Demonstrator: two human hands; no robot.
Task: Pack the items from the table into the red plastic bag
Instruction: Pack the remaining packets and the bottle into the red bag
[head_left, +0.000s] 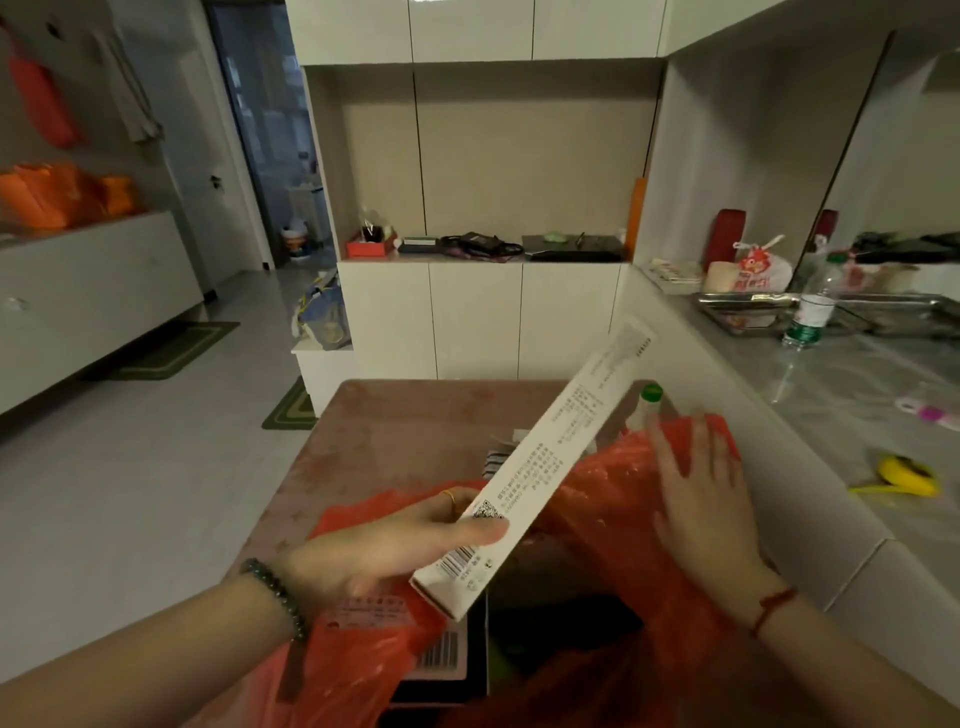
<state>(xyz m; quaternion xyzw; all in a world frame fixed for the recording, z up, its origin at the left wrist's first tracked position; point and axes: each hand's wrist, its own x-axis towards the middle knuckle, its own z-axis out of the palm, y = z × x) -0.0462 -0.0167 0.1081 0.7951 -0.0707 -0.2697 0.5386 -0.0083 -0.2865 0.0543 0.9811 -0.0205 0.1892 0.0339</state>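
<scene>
Red crinkly plastic bag (613, 499) open for the long box

Red bag lies slumped on the brownish-pink tabletop (395, 431), its mouth gaping towards the camera. A dark flat box with a barcode label (441, 660) is already inside. The left hand (395, 545) grips the near end of a long, narrow white cardboard box printed with small text, a QR code and a barcode (540, 467), thumb across its upper face and fingers beneath. That box slants up and away over the bag's opening, clear of the table. The right hand (701, 493) lies flat on the far right side of the bag, fingers straight and spread, grasping nothing.

The step in hand appears to be getting this long box inside. Given its length, it should go in lengthwise beside the dark box rather than across the mouth, lowered slowly so its corners neither snag nor pierce the thin film. The right hand would probably serve better pinching the rim and lifting it, since a flat press may flatten the opening. A white bottle with a green cap (650, 395) and a small striped item (498, 460) sit just behind the bag, partly hidden and seemingly not yet packed, so it makes sense to leave room for them
</scene>
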